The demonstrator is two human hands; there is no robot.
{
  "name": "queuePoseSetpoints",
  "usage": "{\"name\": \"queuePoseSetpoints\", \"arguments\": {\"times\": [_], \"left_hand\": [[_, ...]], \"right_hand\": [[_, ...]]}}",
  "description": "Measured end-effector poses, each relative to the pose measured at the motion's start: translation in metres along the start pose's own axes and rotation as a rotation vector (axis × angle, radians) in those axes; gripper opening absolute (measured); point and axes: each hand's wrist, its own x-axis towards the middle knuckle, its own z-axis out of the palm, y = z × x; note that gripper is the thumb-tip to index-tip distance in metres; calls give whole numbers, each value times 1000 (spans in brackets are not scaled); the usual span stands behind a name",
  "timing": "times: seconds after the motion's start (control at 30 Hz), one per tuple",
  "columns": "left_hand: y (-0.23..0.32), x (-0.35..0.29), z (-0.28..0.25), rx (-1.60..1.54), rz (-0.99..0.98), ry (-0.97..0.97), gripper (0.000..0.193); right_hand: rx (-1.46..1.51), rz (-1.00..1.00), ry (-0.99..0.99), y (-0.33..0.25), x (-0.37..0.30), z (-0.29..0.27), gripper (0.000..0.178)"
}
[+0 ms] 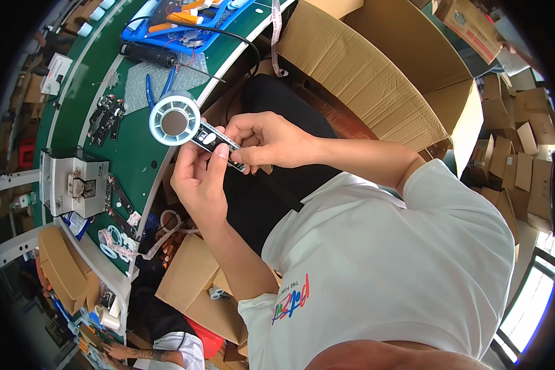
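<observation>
Between my two hands is a handheld fan [205,137] with a pale round ring head, a brown disc at its centre and a narrow handle. Small parts show along the handle's dark face. My left hand [198,182] grips the handle from below, thumb laid across it. From the right, my right hand [271,142] pinches the handle's lower end, with its fingertips close to my left thumb. The fan head reaches over the green bench edge, near blue-handled pliers [149,92] on bubble wrap [137,80]. A black cylindrical tool [148,54] lies beyond them.
A blue tray [211,42] of orange and white parts stands at the far bench end. Black parts [106,117], a grey metal device [74,185] and printed tape [126,251] lie leftward. An open carton [357,68] stands right. Another person's arm [129,353] shows lower left.
</observation>
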Motion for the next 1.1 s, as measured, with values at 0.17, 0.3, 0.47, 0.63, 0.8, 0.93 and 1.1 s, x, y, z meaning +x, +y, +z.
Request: {"name": "queuePoseSetpoints", "arguments": {"times": [0.17,0.3,0.47,0.63,0.8,0.93,1.1], "left_hand": [[1,-1,0,14,-5,1,46],[-1,-2,-2,27,-8,-3,46],[0,-1,-2,28,-13,-3,46],[1,-2,-3,38,-14,3,47],[-2,-2,-2,46,7,8,48],[-1,-4,-2,39,9,11,49],[0,-4,-4,35,-9,4,50]], "right_hand": [[6,-7,-6,3,-1,0,15],[-3,-6,3,4,-1,0,16],[-14,-6,-5,5,0,-1,17],[-18,4,-8,5,1,0,19],[-1,-27,-9,7,1,-1,19],[6,-30,-12,7,1,0,19],[7,-10,-6,5,1,1,18]]}}
